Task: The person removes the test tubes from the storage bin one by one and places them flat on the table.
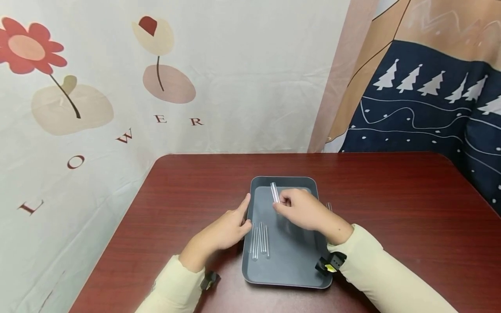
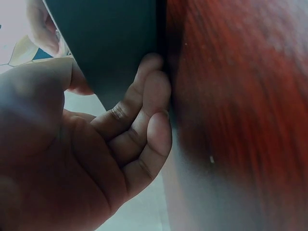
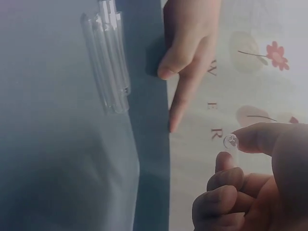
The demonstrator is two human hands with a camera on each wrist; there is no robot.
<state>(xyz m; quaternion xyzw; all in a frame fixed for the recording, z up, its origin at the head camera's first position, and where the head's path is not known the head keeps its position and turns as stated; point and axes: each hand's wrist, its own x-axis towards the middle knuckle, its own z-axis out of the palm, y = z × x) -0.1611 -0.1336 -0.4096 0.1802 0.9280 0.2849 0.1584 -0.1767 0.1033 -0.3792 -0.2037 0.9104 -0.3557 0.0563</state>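
A grey tray (image 1: pixel 291 271) lies on the table. My right hand (image 1: pixel 301 208) pinches a clear test tube (image 1: pixel 275 191) between thumb and fingers over the tray's far half. In the right wrist view the thumb and forefinger meet around the round end of that tube (image 3: pixel 231 141). Several more clear test tubes (image 1: pixel 260 241) lie side by side in the tray along its left wall. My left hand (image 1: pixel 227 228) holds the tray's left edge, thumb over the rim and forefinger stretched along it. Its other fingers (image 2: pixel 158 91) bear on the outer wall from below the rim.
Just beyond the tray's right side, part of another clear tube or tubes (image 1: pixel 329 206) shows behind the right wrist. The reddish-brown table (image 1: pixel 188 187) reaches back to a patterned cloth (image 1: pixel 250 87). A dark blue cloth with white trees (image 1: pixel 415 108) hangs at the right.
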